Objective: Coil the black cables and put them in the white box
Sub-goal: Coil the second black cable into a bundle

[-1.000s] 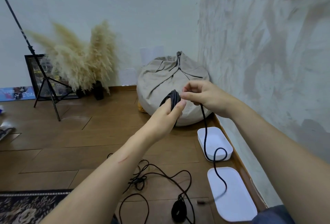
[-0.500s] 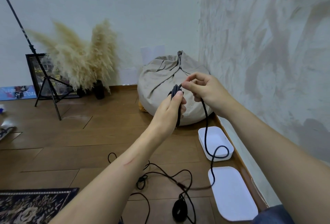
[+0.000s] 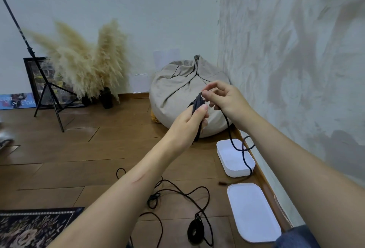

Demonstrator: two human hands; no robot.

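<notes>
Sprawled loose on the floor (image 3: 59, 149): more black cables (image 3: 177, 190), not yet wound, with one small coil (image 3: 195, 230) beside them. Raised at mid-frame, forearm stretched forward: left hand (image 3: 187, 119), clamped round the wound bundle (image 3: 197, 103), thumb pressed on top, probably to stop the loops springing open. Just right of it, almost touching: right hand (image 3: 223, 97), wrist bent, pinching the free strand (image 3: 229, 133) at the bundle's top, seemingly to feed another turn. Dangling from there across the open white box (image 3: 235, 171). Nearer, flat on the floor: the lid (image 3: 254, 212).
</notes>
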